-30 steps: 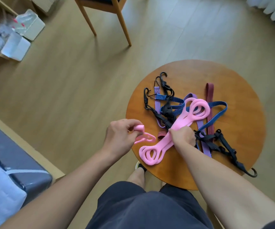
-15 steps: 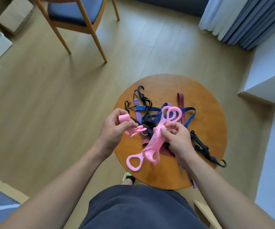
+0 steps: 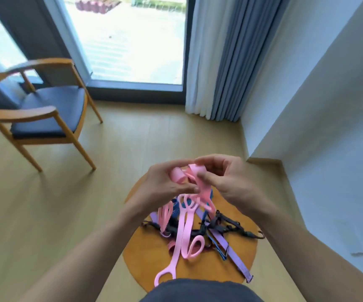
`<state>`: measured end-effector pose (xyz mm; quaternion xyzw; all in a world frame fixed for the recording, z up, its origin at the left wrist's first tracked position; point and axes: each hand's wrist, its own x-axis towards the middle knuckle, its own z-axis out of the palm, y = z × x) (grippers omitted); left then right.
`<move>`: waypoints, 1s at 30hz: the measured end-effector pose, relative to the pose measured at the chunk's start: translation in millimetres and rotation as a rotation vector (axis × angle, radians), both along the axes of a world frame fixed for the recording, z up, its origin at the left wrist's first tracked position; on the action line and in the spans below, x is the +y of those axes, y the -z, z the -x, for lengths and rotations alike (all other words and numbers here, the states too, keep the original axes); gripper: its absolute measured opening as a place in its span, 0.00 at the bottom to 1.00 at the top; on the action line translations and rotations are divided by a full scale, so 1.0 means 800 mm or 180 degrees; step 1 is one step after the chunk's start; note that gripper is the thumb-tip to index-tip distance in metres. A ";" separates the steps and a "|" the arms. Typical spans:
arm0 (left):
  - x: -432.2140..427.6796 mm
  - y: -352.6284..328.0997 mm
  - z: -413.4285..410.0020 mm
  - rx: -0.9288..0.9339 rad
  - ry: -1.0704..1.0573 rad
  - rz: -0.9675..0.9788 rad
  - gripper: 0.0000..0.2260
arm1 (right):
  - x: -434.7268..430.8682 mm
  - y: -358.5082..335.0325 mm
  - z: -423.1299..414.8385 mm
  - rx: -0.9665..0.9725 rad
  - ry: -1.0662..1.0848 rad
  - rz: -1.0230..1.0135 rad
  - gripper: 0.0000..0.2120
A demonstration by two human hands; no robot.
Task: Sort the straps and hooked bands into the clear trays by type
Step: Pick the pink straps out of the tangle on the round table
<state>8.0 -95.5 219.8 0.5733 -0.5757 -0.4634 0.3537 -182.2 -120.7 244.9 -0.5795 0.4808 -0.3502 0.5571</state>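
My left hand (image 3: 165, 186) and my right hand (image 3: 224, 182) are raised above the round wooden table (image 3: 145, 256), both gripping pink rubber straps. The left pinches a pink strap end with a tube-like handle (image 3: 177, 175). The right holds the top of a pink looped strap (image 3: 184, 232) that dangles down over the pile. Below lie black hooked bands (image 3: 230, 225), a purple flat strap (image 3: 232, 251), a blue striped strap (image 3: 180, 205) and a red band (image 3: 171, 246), all tangled. No clear trays are in view.
A wooden armchair with a dark seat (image 3: 45, 110) stands on the floor to the far left. A glass door (image 3: 128, 40) and curtains (image 3: 226, 57) are ahead. A white wall (image 3: 328, 127) runs along the right.
Both hands have risen off the table, lifting the pink straps with them. The view has tilted upward from the floor toward the door and chair.
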 end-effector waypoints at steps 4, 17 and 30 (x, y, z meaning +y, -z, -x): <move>-0.009 -0.038 0.020 0.0272 0.0431 0.0163 0.21 | 0.020 -0.039 0.019 -0.0026 0.0333 0.0311 0.11; 0.027 -0.072 0.163 0.0663 0.1482 0.0062 0.10 | 0.163 -0.032 0.135 -0.0097 0.1817 0.0606 0.29; 0.093 -0.039 0.303 0.0695 0.1412 -0.0450 0.06 | 0.351 0.039 0.214 -0.0483 0.3326 -0.0259 0.06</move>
